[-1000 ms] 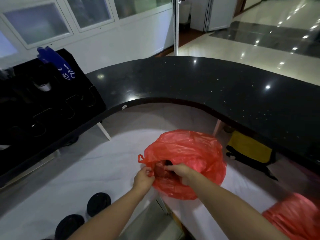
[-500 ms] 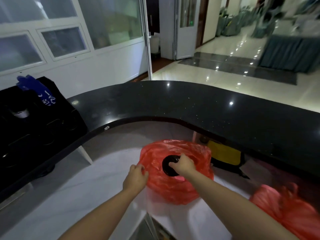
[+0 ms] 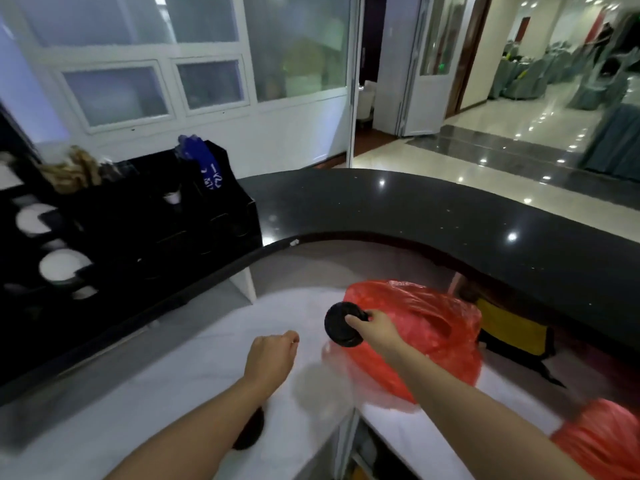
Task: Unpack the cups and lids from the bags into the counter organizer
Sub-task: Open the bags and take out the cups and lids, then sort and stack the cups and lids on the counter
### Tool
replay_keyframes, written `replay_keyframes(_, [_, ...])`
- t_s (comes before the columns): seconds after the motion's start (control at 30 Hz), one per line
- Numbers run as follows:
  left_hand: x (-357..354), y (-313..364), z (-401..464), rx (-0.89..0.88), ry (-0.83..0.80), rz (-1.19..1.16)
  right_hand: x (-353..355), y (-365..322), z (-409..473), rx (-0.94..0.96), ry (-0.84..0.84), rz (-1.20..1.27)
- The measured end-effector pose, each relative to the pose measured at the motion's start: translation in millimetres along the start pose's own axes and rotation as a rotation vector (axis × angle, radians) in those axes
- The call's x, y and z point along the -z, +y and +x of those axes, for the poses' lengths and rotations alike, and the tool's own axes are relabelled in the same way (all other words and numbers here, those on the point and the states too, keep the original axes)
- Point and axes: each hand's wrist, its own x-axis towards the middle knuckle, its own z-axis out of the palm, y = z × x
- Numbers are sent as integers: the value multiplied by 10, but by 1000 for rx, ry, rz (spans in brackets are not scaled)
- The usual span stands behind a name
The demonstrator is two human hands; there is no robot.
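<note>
One black lid [image 3: 341, 325] in right hand [image 3: 375, 330], beside red bag [image 3: 426, 327]

A dark round object [image 3: 248, 432] on the white lower counter [image 3: 194, 368] is largely hidden under the left forearm, so what it is cannot be told. A second red bag [image 3: 602, 441] is cut off by the right and bottom edges. The black counter organizer [image 3: 131, 233] is cut off at the left edge, and its compartments are too dark to be told apart. The near edge of the red bag [image 3: 426, 337] is blurred.
</note>
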Motion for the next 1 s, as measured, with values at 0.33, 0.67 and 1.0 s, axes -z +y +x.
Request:
replay_keyframes(0.33, [15, -889, -988, 284, -330, 39, -1328, 194, -114, -212, -336, -188])
replay_keyframes(0.67, [108, -751, -1098, 207, -356, 54, -1252, 160, -195, -13, -236, -490])
replay_keyframes(1.0, [-183, 263, -395, -167, -361, -152, 240, 471, -717, -36, 164, -390])
